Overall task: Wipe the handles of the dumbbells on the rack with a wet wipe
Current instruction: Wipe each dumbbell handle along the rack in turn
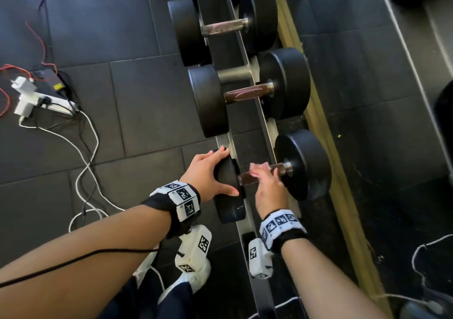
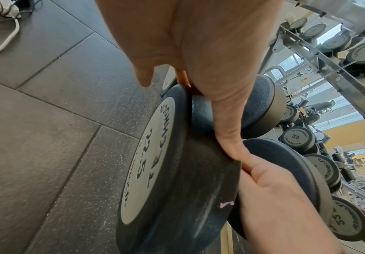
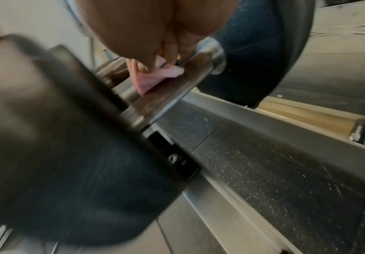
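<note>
1. A gym, by the look of it; a long metal rack [image 1: 266, 125] holds a row of black dumbbells [image 1: 247, 93] with round rubber ends.
2. The floor [image 1: 103, 36] is dark rubber tile, flecked with pale specks.
3. A mirror [image 2: 340, 96] behind the rack reflects more numbered dumbbells and exercise machines.
4. A power strip [image 1: 46, 100] with plugs and cables lies on the floor nearby.

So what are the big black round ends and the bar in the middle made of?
The black ends look like rubber: dull, slightly grainy, with no shine. The handle looks like metal, shiny with bright glints at its collar, though its middle looks brownish, perhaps worn or tarnished. The pink wipe in the right hand looks like soft, crumpled cloth or paper.
</note>
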### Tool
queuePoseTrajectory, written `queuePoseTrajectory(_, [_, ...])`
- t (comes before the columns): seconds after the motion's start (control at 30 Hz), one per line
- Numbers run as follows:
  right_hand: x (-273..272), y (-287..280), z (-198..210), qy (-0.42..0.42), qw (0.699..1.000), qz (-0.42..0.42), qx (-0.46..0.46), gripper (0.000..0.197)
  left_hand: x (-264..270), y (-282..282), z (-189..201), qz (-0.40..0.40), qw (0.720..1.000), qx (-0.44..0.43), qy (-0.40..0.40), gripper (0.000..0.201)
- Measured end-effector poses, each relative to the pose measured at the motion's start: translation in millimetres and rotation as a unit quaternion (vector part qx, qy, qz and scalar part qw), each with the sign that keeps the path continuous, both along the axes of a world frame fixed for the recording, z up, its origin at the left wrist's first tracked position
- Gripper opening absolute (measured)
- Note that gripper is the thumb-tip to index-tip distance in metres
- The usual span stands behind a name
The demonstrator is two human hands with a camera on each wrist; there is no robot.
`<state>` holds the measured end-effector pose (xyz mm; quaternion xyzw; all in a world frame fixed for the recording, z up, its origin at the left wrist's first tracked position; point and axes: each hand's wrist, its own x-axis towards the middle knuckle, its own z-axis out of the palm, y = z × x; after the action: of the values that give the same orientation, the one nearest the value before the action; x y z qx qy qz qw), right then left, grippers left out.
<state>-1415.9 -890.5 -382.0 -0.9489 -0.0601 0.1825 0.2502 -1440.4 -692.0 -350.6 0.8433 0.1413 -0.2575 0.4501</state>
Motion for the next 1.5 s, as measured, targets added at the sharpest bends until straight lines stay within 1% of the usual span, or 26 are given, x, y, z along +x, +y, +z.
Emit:
queuePoseTrajectory(0.07, [-9, 8, 1, 0.039, 0.998, 0.04, 0.008, 0.046, 1, -1, 2, -0.002, 1.0, 0.003, 0.004, 0.112])
queuePoseTrajectory(0.1, [-8, 9, 3, 0.07, 0.996, 0.032, 0.038, 0.043, 1, -1, 3, -0.004, 1.0, 0.005, 0.009, 0.112])
queuePoseTrajectory(0.17, [1, 5, 14, 0.125, 0.984, -0.038, 0.125, 0.034, 3, -1, 7, -0.011, 0.999, 0.018, 0.024, 0.111])
queuePoseTrajectory(0.2, [7, 0, 20, 0.128, 0.979, -0.06, 0.144, 0.032, 5, -1, 8, -0.019, 0.999, 0.033, 0.033, 0.11])
queuePoseTrajectory(0.23, [14, -3, 26, 0.113, 0.98, -0.068, 0.15, 0.031, 7, -2, 9, -0.027, 0.997, 0.052, 0.04, 0.11])
queuePoseTrajectory(0.3, [23, -9, 35, 0.057, 0.983, -0.074, 0.159, 0.033, 10, -4, 11, -0.035, 0.995, 0.08, 0.051, 0.11])
queuePoseTrajectory(0.37, [26, -11, 36, 0.025, 0.984, -0.078, 0.159, 0.036, 12, -5, 12, -0.036, 0.994, 0.087, 0.056, 0.11])
queuePoseTrajectory(0.4, [25, -11, 36, 0.032, 0.986, -0.071, 0.145, 0.037, 13, -5, 12, -0.037, 0.994, 0.088, 0.059, 0.11])
queuePoseTrajectory(0.43, [23, -12, 34, 0.045, 0.992, -0.048, 0.11, 0.038, 13, -5, 11, -0.039, 0.993, 0.09, 0.06, 0.11])
queuePoseTrajectory(0.5, [16, -14, 30, 0.066, 0.997, 0.044, 0.002, 0.044, 14, -5, 9, -0.045, 0.992, 0.1, 0.063, 0.111])
queuePoseTrajectory(0.53, [12, -15, 28, 0.069, 0.993, 0.085, -0.038, 0.05, 14, -5, 8, -0.048, 0.991, 0.106, 0.064, 0.112])
queuePoseTrajectory(0.57, [9, -16, 27, 0.069, 0.99, 0.108, -0.062, 0.055, 14, -5, 8, -0.052, 0.991, 0.11, 0.063, 0.112])
queuePoseTrajectory(0.67, [4, -13, 25, 0.072, 0.981, 0.151, -0.103, 0.061, 15, -4, 10, -0.064, 0.989, 0.117, 0.06, 0.113])
queuePoseTrajectory(0.77, [6, -13, 26, 0.103, 0.972, 0.182, -0.103, 0.057, 17, -3, 13, -0.091, 0.985, 0.134, 0.053, 0.112])
queuePoseTrajectory(0.83, [12, -16, 32, 0.13, 0.976, 0.154, -0.086, 0.043, 20, 0, 16, -0.122, 0.979, 0.155, 0.044, 0.112])
queuePoseTrajectory(0.9, [23, -15, 41, 0.168, 0.982, 0.078, -0.027, 0.027, 26, 4, 19, -0.152, 0.974, 0.163, 0.04, 0.109])
queuePoseTrajectory(0.97, [36, -8, 50, 0.177, 0.983, 0.001, 0.041, 0.024, 37, 11, 24, -0.167, 0.973, 0.148, 0.049, 0.1])
queuePoseTrajectory(1.07, [60, 9, 63, 0.139, 0.982, -0.086, 0.092, 0.026, 58, 24, 34, -0.17, 0.976, 0.121, 0.053, 0.089])
queuePoseTrajectory(1.13, [77, 24, 71, 0.122, 0.975, -0.141, 0.117, 0.025, 75, 35, 42, -0.147, 0.981, 0.115, 0.042, 0.081])
queuePoseTrajectory(1.17, [86, 32, 74, 0.119, 0.97, -0.168, 0.133, 0.022, 84, 42, 46, -0.129, 0.984, 0.119, 0.03, 0.074])
queuePoseTrajectory(1.2, [95, 40, 78, 0.119, 0.964, -0.189, 0.145, 0.018, 95, 48, 51, -0.107, 0.986, 0.128, 0.012, 0.065])
queuePoseTrajectory(1.27, [114, 54, 83, 0.119, 0.958, -0.215, 0.149, 0.017, 118, 60, 61, -0.059, 0.987, 0.147, -0.029, 0.041])
queuePoseTrajectory(1.33, [131, 66, 83, 0.119, 0.953, -0.233, 0.15, 0.02, 139, 70, 70, -0.021, 0.987, 0.147, -0.063, 0.026])
queuePoseTrajectory(1.37, [138, 72, 83, 0.121, 0.952, -0.24, 0.149, 0.022, 147, 74, 73, -0.013, 0.987, 0.142, -0.076, 0.023])
queuePoseTrajectory(1.43, [149, 81, 80, 0.124, 0.952, -0.244, 0.135, 0.014, 162, 81, 74, -0.015, 0.984, 0.145, -0.1, 0.026])
queuePoseTrajectory(1.5, [158, 88, 76, 0.12, 0.955, -0.244, 0.117, 0.014, 171, 87, 69, -0.031, 0.98, 0.163, -0.112, 0.039])
